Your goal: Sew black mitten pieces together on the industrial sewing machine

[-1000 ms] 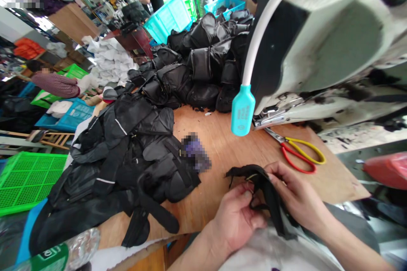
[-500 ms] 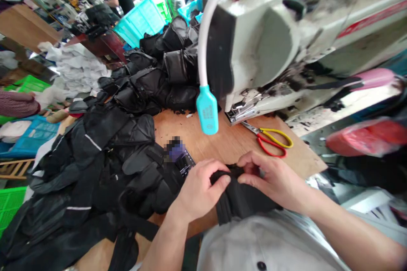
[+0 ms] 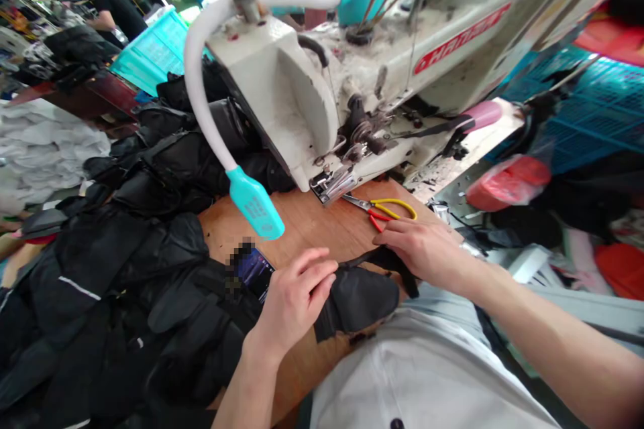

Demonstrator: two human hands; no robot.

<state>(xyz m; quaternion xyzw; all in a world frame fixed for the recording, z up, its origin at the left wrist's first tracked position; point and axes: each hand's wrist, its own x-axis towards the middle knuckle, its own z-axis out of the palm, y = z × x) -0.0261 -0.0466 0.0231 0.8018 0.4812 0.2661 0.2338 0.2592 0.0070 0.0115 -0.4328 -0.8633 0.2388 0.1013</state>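
A black fabric piece (image 3: 359,298) lies at the table's near edge, against my lap. My left hand (image 3: 296,291) pinches its upper left corner between thumb and fingers. A narrow black strip (image 3: 369,256) runs from there along the top edge to my right hand (image 3: 427,255), whose fingers are closed on it; the strip's end hangs below that hand. Just beyond the right hand lie scissors (image 3: 390,208) with one yellow and one red handle, partly covered by the fingers. Beside my left hand rests a phone (image 3: 255,273) with a lit screen.
A sewing machine (image 3: 276,74) stands over the wooden table (image 3: 302,218), with a turquoise-headed gooseneck lamp (image 3: 257,208) hanging in front. Black sewn pieces (image 3: 111,308) are heaped along the left. Behind them are a turquoise crate (image 3: 155,47), a white pile (image 3: 45,147) and another person (image 3: 118,3).
My hands have moved apart, drawing the strip out between them, and the fabric piece lies flatter. The view has swung right, showing more of the sewing machine.
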